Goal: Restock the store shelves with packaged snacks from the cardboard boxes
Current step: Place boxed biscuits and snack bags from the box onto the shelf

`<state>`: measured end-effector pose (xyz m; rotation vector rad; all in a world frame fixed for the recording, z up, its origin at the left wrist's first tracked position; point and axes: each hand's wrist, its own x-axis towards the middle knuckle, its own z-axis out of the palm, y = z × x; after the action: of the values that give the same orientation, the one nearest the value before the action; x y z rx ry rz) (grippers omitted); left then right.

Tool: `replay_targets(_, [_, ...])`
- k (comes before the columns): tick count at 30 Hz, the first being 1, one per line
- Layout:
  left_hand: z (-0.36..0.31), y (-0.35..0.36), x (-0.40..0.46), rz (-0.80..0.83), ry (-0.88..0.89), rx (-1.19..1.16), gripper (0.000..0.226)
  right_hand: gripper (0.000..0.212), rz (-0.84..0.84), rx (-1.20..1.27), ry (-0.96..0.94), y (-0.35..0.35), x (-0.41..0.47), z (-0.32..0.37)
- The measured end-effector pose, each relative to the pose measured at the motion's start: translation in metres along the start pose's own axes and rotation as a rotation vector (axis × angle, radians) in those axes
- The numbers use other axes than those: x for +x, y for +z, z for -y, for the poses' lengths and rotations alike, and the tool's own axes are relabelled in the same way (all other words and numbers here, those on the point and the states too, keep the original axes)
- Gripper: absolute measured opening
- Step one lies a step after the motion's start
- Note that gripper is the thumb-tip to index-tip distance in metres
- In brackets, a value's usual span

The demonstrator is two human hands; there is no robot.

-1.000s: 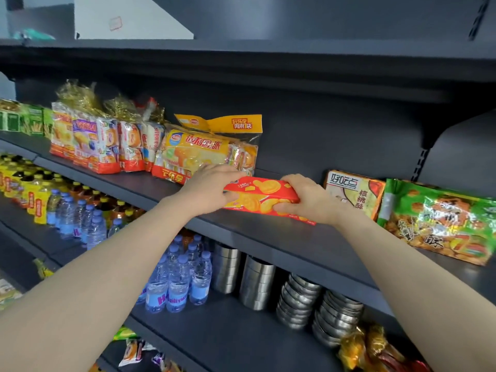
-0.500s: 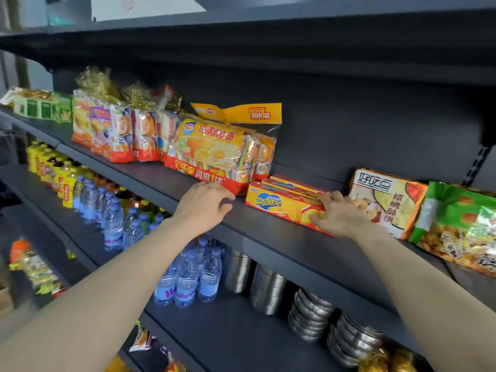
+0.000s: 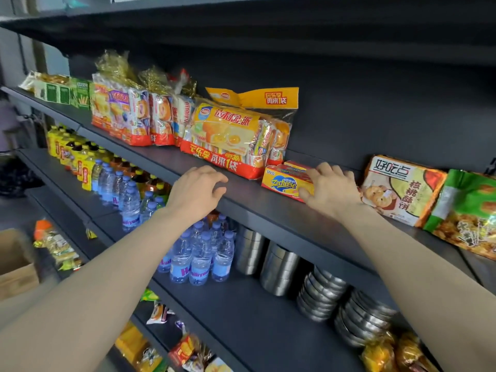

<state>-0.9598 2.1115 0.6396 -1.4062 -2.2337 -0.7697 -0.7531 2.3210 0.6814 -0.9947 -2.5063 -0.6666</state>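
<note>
The yellow-and-red cardboard Zecheese cracker box [image 3: 285,181] lies flat on the dark grey metal shelf [image 3: 268,210], its long axis running left to right along the shelf and angled a little toward the back panel. Its left end sits just beside the big yellow-and-red plastic bag of egg cakes [image 3: 233,138]; to its right, past the hand, stands the orange-and-white walnut biscuit pack [image 3: 400,189].

The right hand [image 3: 328,187] is the nearer one: it covers the box's right end, fingers spread and lightly curved over the top, thumb at the front face. This grip looks like a resting press more than a clamp, fingers apart. The left hand [image 3: 197,191] hangs to the left of the box, well apart from it, over the shelf's front edge, fingers loosely curled and holding nothing.

Any final nudge would likely run along that long axis, from the right hand toward the egg-cake bag.

Counted: one Zecheese face shows, with a second red-and-yellow edge behind it, possibly another box; one egg-cake bag in front; one walnut pack; one brown cardboard box [image 3: 16,264] far down-left of the cracker box.
</note>
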Motion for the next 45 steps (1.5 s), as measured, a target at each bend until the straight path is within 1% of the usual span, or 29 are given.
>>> replay_targets(6, [0.047, -0.033, -0.059, -0.075, -0.019, 0.04, 0.035, 0.044, -0.202, 0.176, -0.054, -0.025, -0.039, 0.077])
replay_targets(10, [0.093, -0.044, -0.116, -0.1, -0.061, 0.074, 0.034, 0.043, -0.295, 0.21, -0.122, -0.022, -0.074, 0.143])
replay_targets(12, [0.119, -0.045, -0.149, -0.095, -0.102, 0.091, 0.034, 0.042, -0.314, 0.258, -0.152, -0.014, -0.093, 0.18])
replay_targets(14, [0.144, -0.044, -0.185, -0.054, -0.169, 0.11, 0.034, 0.039, -0.293, 0.314, -0.191, 0.0, -0.115, 0.219])
replay_targets(18, [0.196, -0.032, -0.258, 0.033, -0.286, 0.111, 0.038, 0.041, -0.175, 0.405, -0.28, 0.042, -0.164, 0.295])
replay_targets(21, [0.228, -0.015, -0.313, 0.078, -0.361, 0.091, 0.039, 0.039, -0.099, 0.433, -0.308, 0.078, -0.203, 0.341])
replay_targets(25, [0.27, 0.02, -0.397, 0.214, -0.541, 0.069, 0.041, 0.037, 0.039, 0.507, -0.395, 0.14, -0.258, 0.407])
replay_targets(28, [0.289, 0.048, -0.459, 0.281, -0.659, 0.062, 0.044, 0.038, 0.173, 0.555, -0.45, 0.182, -0.298, 0.444])
replay_targets(32, [0.296, 0.09, -0.539, 0.411, -0.805, 0.028, 0.047, 0.039, 0.364, 0.597, -0.49, 0.237, -0.352, 0.486])
replay_targets(36, [0.289, 0.134, -0.616, 0.506, -0.97, -0.035, 0.044, 0.033, 0.522, 0.555, -0.542, 0.286, -0.413, 0.52])
replay_targets(41, [0.273, 0.194, -0.706, 0.604, -1.1, -0.143, 0.051, 0.047, 0.747, 0.535, -0.657, 0.34, -0.484, 0.545])
replay_targets(45, [0.261, 0.242, -0.764, 0.636, -1.177, -0.188, 0.063, 0.057, 0.818, 0.476, -0.779, 0.383, -0.529, 0.564])
